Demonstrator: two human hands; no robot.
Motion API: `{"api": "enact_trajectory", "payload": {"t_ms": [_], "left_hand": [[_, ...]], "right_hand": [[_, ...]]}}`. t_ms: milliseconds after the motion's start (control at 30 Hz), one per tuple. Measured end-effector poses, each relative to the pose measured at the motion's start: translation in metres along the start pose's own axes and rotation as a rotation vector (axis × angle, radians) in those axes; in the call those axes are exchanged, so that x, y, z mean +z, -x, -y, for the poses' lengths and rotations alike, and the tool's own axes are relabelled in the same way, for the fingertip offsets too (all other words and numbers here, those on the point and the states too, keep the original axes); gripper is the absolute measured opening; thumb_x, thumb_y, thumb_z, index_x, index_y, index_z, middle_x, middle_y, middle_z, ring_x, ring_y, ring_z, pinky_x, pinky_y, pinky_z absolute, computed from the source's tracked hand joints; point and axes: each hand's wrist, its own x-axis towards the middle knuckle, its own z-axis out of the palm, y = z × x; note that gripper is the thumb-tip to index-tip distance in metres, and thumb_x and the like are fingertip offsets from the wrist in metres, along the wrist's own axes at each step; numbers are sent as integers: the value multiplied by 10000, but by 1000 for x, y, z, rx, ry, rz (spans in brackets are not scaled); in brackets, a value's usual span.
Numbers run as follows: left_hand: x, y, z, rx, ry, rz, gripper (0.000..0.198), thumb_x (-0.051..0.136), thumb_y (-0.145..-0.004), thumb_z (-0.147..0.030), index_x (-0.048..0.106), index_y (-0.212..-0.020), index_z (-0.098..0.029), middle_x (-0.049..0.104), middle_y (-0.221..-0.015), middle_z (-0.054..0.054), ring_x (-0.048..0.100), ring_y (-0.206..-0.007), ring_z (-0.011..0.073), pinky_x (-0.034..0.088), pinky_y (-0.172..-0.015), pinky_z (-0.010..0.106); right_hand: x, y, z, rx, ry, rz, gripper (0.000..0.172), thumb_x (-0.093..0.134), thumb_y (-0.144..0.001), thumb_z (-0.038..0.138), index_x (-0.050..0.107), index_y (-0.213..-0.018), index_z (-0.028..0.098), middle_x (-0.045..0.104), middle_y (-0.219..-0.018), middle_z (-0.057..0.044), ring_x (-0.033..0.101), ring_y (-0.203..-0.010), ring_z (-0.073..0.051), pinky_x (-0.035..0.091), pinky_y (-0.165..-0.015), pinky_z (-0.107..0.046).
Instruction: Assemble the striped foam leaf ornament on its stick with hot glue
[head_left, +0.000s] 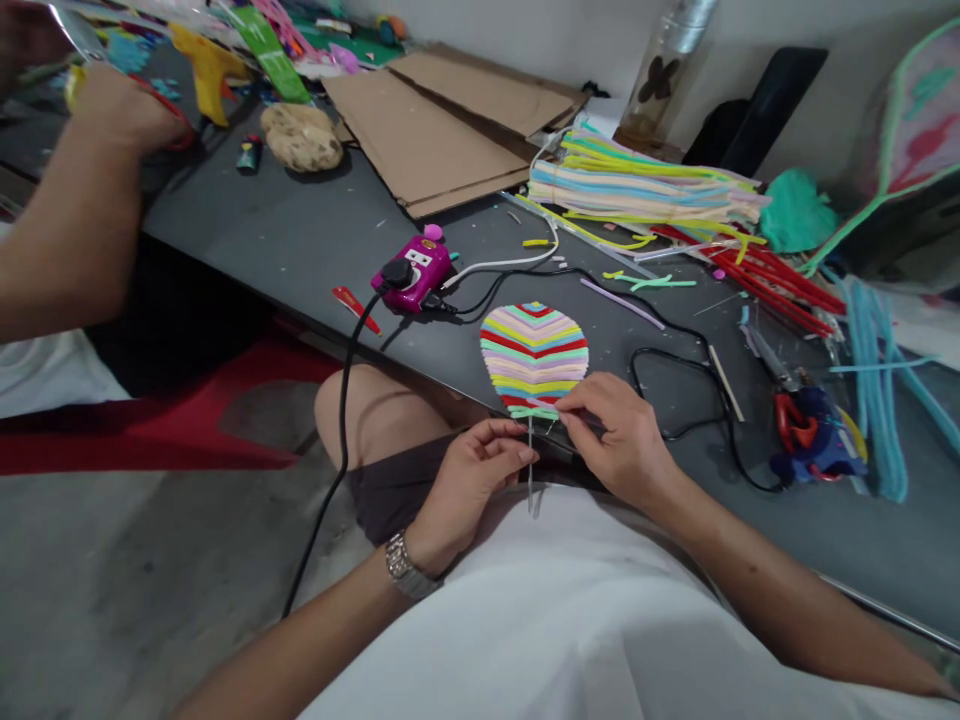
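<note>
A leaf-shaped piece (534,345) made of striped, coloured pipe cleaners in V rows lies at the table's front edge, its thin stem (531,480) pointing toward my body. My left hand (480,465) is closed, thumb and fingers pinching that stem just below the leaf. At the leaf's lower right corner, my right hand (619,435) pinches the end of a short lilac pipe cleaner strip (541,405), which lies across the bottom rows beside a mint green one. My fingers partly cover the lower edge there.
A magenta power strip (412,275) with black cables sits left of the leaf. A blue glue gun (821,435) rests at right. Bundled pipe cleaners (645,180), cardboard sheets (450,130) and a stone (301,137) lie behind. A co-worker's hand (124,110) holds red-handled scissors at upper left.
</note>
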Motion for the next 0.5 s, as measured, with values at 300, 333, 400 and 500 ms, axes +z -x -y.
{"api": "enact_trajectory", "payload": {"t_ms": [300,333,400,500], "left_hand": [[-9,3,6,-20,-50,22,335,896,-656,-305,716,-888,-143,699,-772,15,507,-604,63,362,-556,183],[-8,2,6,-13,-58,10,316,890,-663,-322,706,-850,-145,684,-757,11,499,-599,64,360,-554,186],[-6,0,5,0,-64,-5,315,881,-672,-364,670,-764,-150,635,-703,-9,467,-577,61,347,-541,188],[-2,-2,5,19,-64,2,362,886,-661,-402,618,-684,-160,557,-631,-38,418,-551,57,322,-520,188]], "right_hand": [[12,16,4,-37,-5,68,163,562,-932,86,668,-875,196,676,-829,-53,601,-827,-206,442,-776,-345],[13,16,5,-40,1,70,163,561,-933,88,668,-874,196,674,-826,-53,598,-826,-207,437,-774,-344],[13,17,6,-42,17,72,164,557,-937,93,669,-874,196,673,-828,-55,596,-828,-208,430,-772,-344],[11,19,5,-27,39,85,169,551,-942,101,670,-876,201,680,-841,-58,595,-838,-210,421,-779,-344]]}}
